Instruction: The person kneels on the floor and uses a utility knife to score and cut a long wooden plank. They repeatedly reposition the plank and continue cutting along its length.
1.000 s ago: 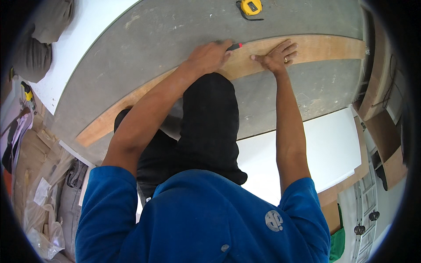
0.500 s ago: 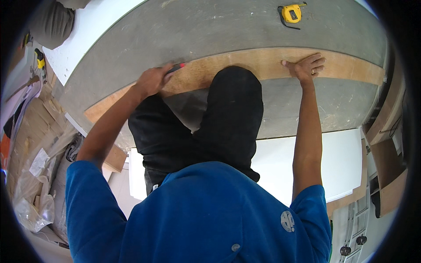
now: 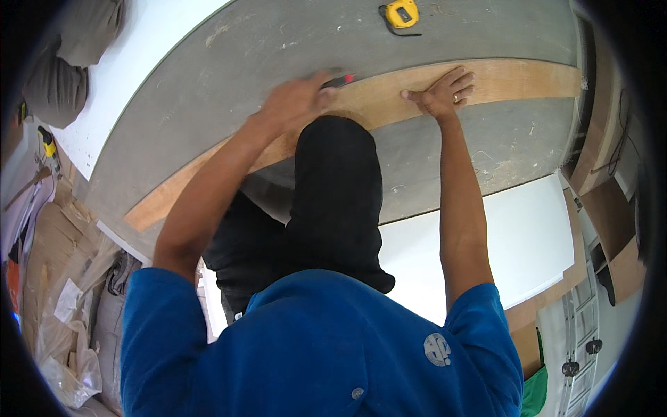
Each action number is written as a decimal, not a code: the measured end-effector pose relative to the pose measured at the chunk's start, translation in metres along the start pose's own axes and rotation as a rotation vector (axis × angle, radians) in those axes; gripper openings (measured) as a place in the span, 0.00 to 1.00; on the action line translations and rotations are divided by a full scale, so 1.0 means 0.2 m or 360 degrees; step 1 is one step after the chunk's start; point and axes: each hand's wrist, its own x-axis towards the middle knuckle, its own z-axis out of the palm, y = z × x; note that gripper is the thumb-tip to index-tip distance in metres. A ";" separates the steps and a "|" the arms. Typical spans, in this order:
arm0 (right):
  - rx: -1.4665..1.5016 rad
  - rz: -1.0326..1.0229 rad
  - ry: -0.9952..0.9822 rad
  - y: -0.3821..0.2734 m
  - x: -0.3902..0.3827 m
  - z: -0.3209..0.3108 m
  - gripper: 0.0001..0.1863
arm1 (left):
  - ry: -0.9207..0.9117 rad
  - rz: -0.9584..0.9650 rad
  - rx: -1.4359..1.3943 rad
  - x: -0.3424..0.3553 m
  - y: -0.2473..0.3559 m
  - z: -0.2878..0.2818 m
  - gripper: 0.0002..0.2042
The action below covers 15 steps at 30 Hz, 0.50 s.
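Observation:
A long, light-brown wooden strip (image 3: pixel 379 101) lies across a grey sheet (image 3: pixel 479 149). My left hand (image 3: pixel 295 101), slightly blurred, is closed around a slim dark tool with a red end (image 3: pixel 338 81); its exact kind does not show. That tool is at the strip's far edge, left of its middle. Further right, my right hand (image 3: pixel 442 95) lies on the strip with its fingers spread, pressing on it and holding nothing. My bent knee (image 3: pixel 335 139) is against the strip's near side between my hands.
A yellow tape measure (image 3: pixel 401 14) with a black strap lies on the grey sheet beyond the strip. White sheets (image 3: pixel 500 236) are on the near side. Plastic wrapping (image 3: pixel 59 347) and cardboard pile up at left, a ladder (image 3: pixel 582 333) at right. Another person's trousers (image 3: pixel 57 87) show at far left.
My left hand has moved right along the strip's far edge with the dark tool. My right hand stays spread on the strip. The whole view has shifted a little.

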 end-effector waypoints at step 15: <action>-0.0017 -0.0005 0.0031 0.01 -0.01 0.03 0.87 | -0.0113 0.0138 0.0101 0.25 0.24 0.12 0.17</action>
